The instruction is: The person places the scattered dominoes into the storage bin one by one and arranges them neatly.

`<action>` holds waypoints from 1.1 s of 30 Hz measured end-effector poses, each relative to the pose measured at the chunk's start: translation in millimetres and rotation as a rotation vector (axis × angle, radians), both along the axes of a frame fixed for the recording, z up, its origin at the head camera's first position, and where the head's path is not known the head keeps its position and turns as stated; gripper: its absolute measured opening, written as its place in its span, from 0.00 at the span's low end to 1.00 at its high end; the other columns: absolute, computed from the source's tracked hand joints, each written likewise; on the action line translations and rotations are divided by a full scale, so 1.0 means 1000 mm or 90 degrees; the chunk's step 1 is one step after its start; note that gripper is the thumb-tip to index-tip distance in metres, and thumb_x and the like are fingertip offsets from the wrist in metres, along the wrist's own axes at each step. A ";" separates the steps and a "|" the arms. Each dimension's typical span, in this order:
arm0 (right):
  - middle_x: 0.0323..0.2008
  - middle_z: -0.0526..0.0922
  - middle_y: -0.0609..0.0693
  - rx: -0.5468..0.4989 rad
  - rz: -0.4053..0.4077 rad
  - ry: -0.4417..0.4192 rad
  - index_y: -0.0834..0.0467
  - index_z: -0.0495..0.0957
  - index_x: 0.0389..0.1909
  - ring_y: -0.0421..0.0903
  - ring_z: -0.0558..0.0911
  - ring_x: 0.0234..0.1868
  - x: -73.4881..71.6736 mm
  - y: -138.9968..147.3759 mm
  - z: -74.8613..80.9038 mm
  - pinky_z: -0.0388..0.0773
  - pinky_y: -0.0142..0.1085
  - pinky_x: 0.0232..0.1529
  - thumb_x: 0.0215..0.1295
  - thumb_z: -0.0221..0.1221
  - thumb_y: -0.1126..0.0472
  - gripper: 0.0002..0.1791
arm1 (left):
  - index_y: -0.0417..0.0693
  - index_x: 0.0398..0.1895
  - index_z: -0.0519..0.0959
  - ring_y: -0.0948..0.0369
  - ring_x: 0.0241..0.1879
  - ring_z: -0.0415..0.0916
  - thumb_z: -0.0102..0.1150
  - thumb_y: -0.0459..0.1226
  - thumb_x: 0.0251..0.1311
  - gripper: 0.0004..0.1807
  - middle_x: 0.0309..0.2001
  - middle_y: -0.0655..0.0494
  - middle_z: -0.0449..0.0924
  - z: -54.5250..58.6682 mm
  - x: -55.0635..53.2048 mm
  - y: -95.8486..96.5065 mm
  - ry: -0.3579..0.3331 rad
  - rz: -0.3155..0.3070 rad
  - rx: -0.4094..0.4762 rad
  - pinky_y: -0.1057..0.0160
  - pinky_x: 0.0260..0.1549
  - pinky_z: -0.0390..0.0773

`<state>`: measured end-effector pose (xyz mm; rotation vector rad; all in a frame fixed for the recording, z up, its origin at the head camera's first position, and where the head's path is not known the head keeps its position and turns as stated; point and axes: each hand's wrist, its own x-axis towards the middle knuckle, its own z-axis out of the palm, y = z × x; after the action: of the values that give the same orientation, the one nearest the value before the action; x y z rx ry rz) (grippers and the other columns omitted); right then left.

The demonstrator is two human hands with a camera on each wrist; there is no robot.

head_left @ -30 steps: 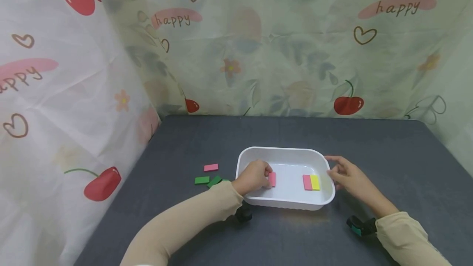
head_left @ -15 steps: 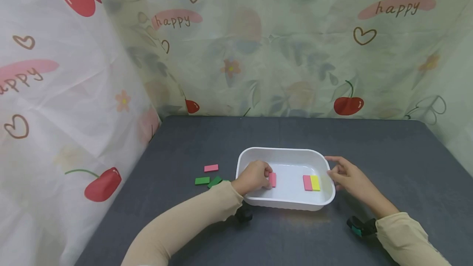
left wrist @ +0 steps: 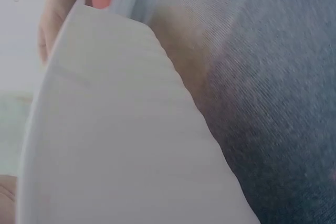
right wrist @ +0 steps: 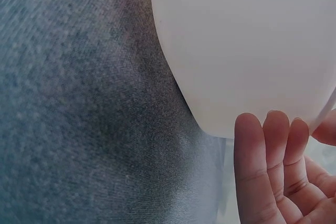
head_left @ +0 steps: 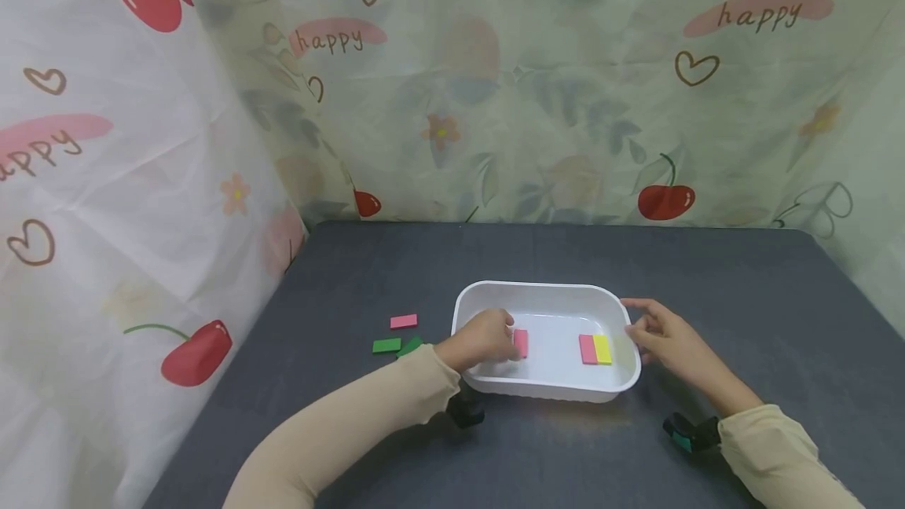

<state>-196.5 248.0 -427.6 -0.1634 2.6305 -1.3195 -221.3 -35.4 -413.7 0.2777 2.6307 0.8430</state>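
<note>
A white plastic tray (head_left: 551, 375) stands on the dark table. My left hand (head_left: 484, 338) reaches over its left end, thumb and fingers parted beside a flat pink block (head_left: 521, 342) lying on the tray floor. At the right end, my right hand (head_left: 665, 340) holds the tray, its thumb at the rim; in the right wrist view several fingertips (right wrist: 250, 124) rest against the outer wall. A second pink block (head_left: 588, 349) and a yellow block (head_left: 603, 349) lie side by side within the tray's right part. The tray's side hides the blocks from both wrist views.
Left of the tray, a pink block (head_left: 404, 321) and green blocks (head_left: 386, 346) lie on the table (head_left: 566, 454), partly covered by the left sleeve (head_left: 353, 422). A cherry-print curtain (head_left: 495, 140) hangs behind and to the left.
My left hand has loosened its pinch on the pink block and drawn slightly left. The block stays in place, and the right hand keeps its hold on the tray.
</note>
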 end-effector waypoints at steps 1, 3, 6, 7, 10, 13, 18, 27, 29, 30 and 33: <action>0.33 0.77 0.54 0.000 0.001 0.001 0.63 0.56 0.70 0.48 0.77 0.37 0.000 0.000 0.000 0.81 0.38 0.35 0.70 0.54 0.57 0.32 | 0.33 0.52 0.77 0.61 0.29 0.73 0.69 0.32 0.47 0.25 0.33 0.50 0.82 0.001 0.001 0.000 -0.002 -0.002 -0.008 0.66 0.33 0.74; 0.33 0.77 0.54 0.002 0.002 0.004 0.63 0.56 0.70 0.47 0.77 0.36 0.000 0.000 0.001 0.81 0.37 0.35 0.70 0.54 0.57 0.32 | 0.32 0.47 0.79 0.61 0.25 0.70 0.66 0.30 0.47 0.21 0.26 0.53 0.77 0.003 0.003 -0.001 -0.009 -0.004 -0.010 0.67 0.28 0.70; 0.33 0.77 0.54 0.002 0.004 0.004 0.63 0.56 0.70 0.47 0.77 0.36 0.000 0.000 0.001 0.81 0.36 0.35 0.70 0.54 0.57 0.32 | 0.31 0.38 0.80 0.61 0.22 0.64 0.62 0.27 0.47 0.13 0.20 0.55 0.68 0.003 0.004 -0.001 -0.018 -0.009 0.002 0.68 0.22 0.64; 0.33 0.77 0.54 0.002 0.005 0.004 0.63 0.56 0.70 0.47 0.77 0.36 0.000 0.000 0.001 0.81 0.37 0.35 0.70 0.54 0.57 0.32 | 0.31 0.36 0.79 0.61 0.21 0.63 0.61 0.27 0.47 0.11 0.19 0.55 0.67 0.003 0.004 -0.001 -0.019 -0.010 0.009 0.68 0.21 0.63; 0.33 0.77 0.54 0.000 0.005 0.003 0.63 0.56 0.70 0.47 0.77 0.36 0.000 0.000 0.000 0.81 0.37 0.35 0.70 0.54 0.57 0.32 | 0.31 0.37 0.79 0.62 0.23 0.64 0.61 0.26 0.48 0.11 0.21 0.55 0.68 0.000 0.003 -0.001 -0.027 -0.015 0.025 0.69 0.22 0.64; 0.34 0.77 0.54 0.002 0.004 0.003 0.63 0.56 0.70 0.48 0.77 0.36 0.000 0.000 0.000 0.82 0.37 0.36 0.70 0.54 0.57 0.32 | 0.31 0.45 0.79 0.61 0.26 0.67 0.61 0.26 0.49 0.16 0.27 0.53 0.73 -0.002 0.002 0.001 -0.036 -0.016 0.040 0.69 0.25 0.67; 0.34 0.77 0.55 0.001 0.003 0.000 0.63 0.56 0.70 0.48 0.78 0.37 0.000 0.000 0.000 0.82 0.38 0.36 0.70 0.54 0.57 0.32 | 0.31 0.50 0.78 0.61 0.28 0.69 0.62 0.26 0.48 0.21 0.34 0.50 0.78 -0.004 0.002 0.007 -0.046 -0.017 0.057 0.69 0.29 0.70; 0.34 0.77 0.55 0.001 0.001 0.008 0.64 0.56 0.70 0.48 0.77 0.37 0.000 0.000 0.001 0.81 0.38 0.35 0.71 0.54 0.57 0.32 | 0.31 0.49 0.77 0.62 0.31 0.70 0.64 0.25 0.45 0.22 0.35 0.51 0.80 -0.008 0.002 0.023 -0.055 -0.023 0.084 0.69 0.34 0.73; 0.33 0.77 0.54 0.002 0.002 0.010 0.64 0.56 0.70 0.48 0.77 0.37 0.000 0.000 0.001 0.81 0.38 0.35 0.71 0.54 0.57 0.32 | 0.32 0.50 0.78 0.62 0.32 0.70 0.64 0.26 0.47 0.22 0.38 0.50 0.81 -0.009 0.002 0.027 -0.059 -0.021 0.085 0.68 0.36 0.74; 0.33 0.77 0.55 0.001 0.003 0.010 0.64 0.56 0.70 0.48 0.77 0.37 0.000 0.000 0.000 0.81 0.38 0.35 0.71 0.54 0.57 0.32 | 0.32 0.50 0.78 0.62 0.32 0.71 0.64 0.26 0.47 0.22 0.38 0.50 0.81 -0.009 0.002 0.028 -0.059 -0.021 0.084 0.67 0.37 0.75; 0.33 0.76 0.54 -0.001 0.005 0.010 0.64 0.56 0.70 0.47 0.77 0.37 0.000 0.000 0.000 0.81 0.38 0.35 0.71 0.54 0.57 0.32 | 0.33 0.50 0.78 0.61 0.33 0.71 0.63 0.27 0.49 0.21 0.39 0.50 0.81 -0.008 0.003 0.032 -0.059 -0.021 0.079 0.66 0.40 0.75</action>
<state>-196.5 248.0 -427.3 -0.1845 2.6391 -1.3227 -218.2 -2.9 -421.4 0.3061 2.4855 0.9845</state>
